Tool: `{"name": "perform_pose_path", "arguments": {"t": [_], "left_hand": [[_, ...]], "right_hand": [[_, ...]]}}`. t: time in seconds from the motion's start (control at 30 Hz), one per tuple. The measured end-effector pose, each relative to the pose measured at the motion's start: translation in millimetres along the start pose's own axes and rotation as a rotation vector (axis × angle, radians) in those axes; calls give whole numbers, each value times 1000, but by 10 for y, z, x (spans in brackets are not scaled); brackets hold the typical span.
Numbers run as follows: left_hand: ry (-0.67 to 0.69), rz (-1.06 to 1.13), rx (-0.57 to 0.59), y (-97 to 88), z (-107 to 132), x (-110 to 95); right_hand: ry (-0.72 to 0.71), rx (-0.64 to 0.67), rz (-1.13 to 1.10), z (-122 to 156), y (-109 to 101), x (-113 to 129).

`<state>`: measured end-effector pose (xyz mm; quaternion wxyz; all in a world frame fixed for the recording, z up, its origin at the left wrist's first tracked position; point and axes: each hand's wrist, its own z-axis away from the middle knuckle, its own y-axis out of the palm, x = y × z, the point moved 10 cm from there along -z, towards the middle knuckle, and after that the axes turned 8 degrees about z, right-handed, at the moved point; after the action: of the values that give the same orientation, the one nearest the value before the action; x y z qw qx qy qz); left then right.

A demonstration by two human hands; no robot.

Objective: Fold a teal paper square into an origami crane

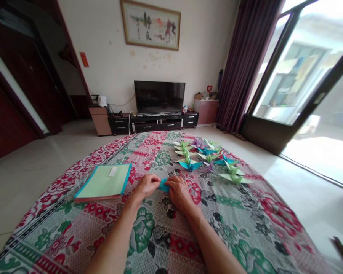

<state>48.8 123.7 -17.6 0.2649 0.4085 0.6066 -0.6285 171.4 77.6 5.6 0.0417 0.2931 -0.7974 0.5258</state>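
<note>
A small piece of folded blue paper [163, 185] is held between my two hands, low over the middle of the table. My left hand [147, 186] pinches its left end between thumb and fingers. On the other side, my right hand [179, 191] has its fingers closed over the paper's right part, hiding much of it. Beyond my right hand stand several folded paper cranes in green, blue and purple; the nearest blue crane [190, 165] has its wings spread. To the left lies a stack of coloured paper [103, 182], pale green on top with a blue edge showing.
A patterned floral cloth covers the round table [143, 228]. A small white slip [112, 171] rests on the paper stack. Green cranes [235, 177] occupy the right side. Past the table stand a television [160, 97] on a low black cabinet and a glass door [297, 83] at right.
</note>
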Motion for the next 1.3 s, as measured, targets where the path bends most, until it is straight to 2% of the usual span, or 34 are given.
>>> {"name": "perform_pose_path", "arguments": {"t": [0.1,0.23,0.53,0.83,1.07,1.3], "left_hand": [[-95,183,-31,-142,22,126],[-154,206,-58,-230,71,157],[-93,-46,31,-127,54,31],[-101,-296,-81,-76,38,-6],[-96,-339,-103,-67,34,-5],[-86,-350,-110,-61,32,-4]], "right_hand": [[7,-8,-12,-4,-10,0],[7,-7,-16,-9,-20,10],[8,-13,5,-8,-15,-5],[21,-10,13,-13,20,-35],[23,-24,7,-2,-17,1],[91,-28,-29,-43,-1,-49]]}}
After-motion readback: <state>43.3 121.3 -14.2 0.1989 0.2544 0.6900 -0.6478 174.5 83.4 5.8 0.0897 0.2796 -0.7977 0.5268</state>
